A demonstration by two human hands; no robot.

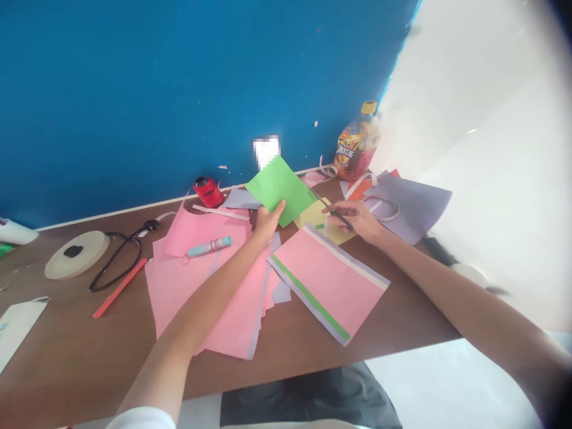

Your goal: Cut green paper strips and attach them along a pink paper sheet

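Head view — left fingers (280,206) around green paper (282,183), right fingers (338,205) around dark scissors (343,220).

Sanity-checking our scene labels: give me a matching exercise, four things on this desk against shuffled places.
Things
1. green sheet
2. scissors
3. light blue tube
4. bottle with yellow cap

Places
A. in the right hand
B. on pink paper
C. near the blue wall
D. in the left hand

Pairs: 1-D, 2-A, 3-B, 4-C
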